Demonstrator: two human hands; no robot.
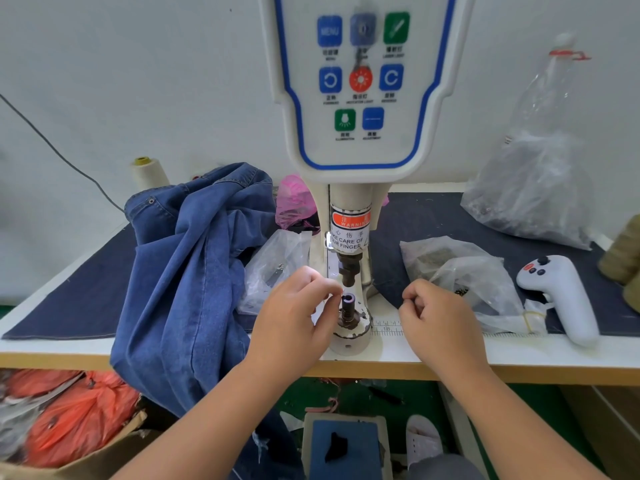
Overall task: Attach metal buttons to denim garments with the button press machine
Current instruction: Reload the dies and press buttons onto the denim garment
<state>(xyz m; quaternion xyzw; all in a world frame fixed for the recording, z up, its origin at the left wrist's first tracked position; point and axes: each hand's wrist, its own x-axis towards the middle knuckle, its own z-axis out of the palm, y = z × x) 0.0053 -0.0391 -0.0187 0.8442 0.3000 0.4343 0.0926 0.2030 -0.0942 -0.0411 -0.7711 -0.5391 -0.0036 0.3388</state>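
The button press machine (360, 98) stands at the middle of the table, its upper punch (348, 268) raised above the lower die (347, 304). My left hand (294, 317) is just left of the die, fingertips pinched together beside its top; whatever they hold is too small to see. My right hand (440, 320) hovers right of the die with fingers curled, and its contents are hidden. A blue denim garment (187, 271) lies heaped at the left and hangs over the table's front edge.
Clear plastic bags of small parts (467, 271) lie right of the machine, another bag (273, 265) to its left. A white handheld controller (561, 296) rests at the right. A big bag (533, 188) leans at the back. A foot pedal (346, 445) sits below.
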